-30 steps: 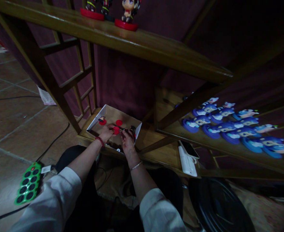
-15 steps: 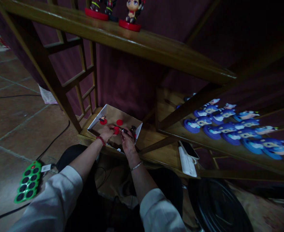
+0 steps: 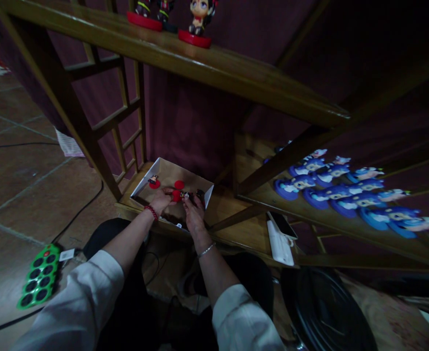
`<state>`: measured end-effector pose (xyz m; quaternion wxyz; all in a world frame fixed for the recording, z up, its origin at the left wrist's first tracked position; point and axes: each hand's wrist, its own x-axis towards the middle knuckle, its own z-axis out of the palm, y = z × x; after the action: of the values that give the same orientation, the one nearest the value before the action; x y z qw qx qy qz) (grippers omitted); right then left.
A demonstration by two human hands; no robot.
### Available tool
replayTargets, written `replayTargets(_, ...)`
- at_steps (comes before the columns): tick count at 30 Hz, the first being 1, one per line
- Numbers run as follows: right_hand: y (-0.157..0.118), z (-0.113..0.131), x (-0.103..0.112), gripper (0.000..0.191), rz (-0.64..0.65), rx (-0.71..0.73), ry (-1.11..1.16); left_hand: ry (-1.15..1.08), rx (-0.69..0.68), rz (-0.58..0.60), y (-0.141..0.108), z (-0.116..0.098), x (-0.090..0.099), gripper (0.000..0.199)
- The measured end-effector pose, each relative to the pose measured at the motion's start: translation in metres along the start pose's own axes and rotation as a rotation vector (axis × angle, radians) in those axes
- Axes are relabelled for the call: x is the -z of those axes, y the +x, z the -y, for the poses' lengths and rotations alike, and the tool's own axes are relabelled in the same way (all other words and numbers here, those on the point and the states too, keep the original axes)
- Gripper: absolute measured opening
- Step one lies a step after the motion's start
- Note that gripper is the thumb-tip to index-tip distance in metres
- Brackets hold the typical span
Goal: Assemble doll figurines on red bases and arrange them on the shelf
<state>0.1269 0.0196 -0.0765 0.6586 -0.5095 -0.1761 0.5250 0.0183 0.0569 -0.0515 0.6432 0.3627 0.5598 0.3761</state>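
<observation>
Both hands work over an open cardboard box (image 3: 170,173) just ahead of them: the left hand (image 3: 159,201) grips a red disc (image 3: 177,195), and the right hand (image 3: 194,214) pinches a small figure (image 3: 187,196) against it (the figure is too tiny to make out in detail). Inside the box, just past the hands, lie a second red disc (image 3: 179,184) and a little figure on a third red disc (image 3: 155,183). Rows of blue-based figures (image 3: 331,195) stand on a wooden shelf (image 3: 251,204) to the right of the hands.
</observation>
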Motion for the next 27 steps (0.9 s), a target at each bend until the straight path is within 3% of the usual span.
replayTargets(9, 0.0067, -0.0055, 0.0035, 0.048, -0.031, 0.103, -0.19, -0.092, 0.015, -0.024, 0.0, -0.0003, 0.0004, 0.017)
replayTargets(27, 0.003, 0.0007, -0.001, 0.046, -0.017, 0.041, -0.252, -0.007, -0.007, 0.026, -0.0002, 0.0008, 0.0024, 0.013)
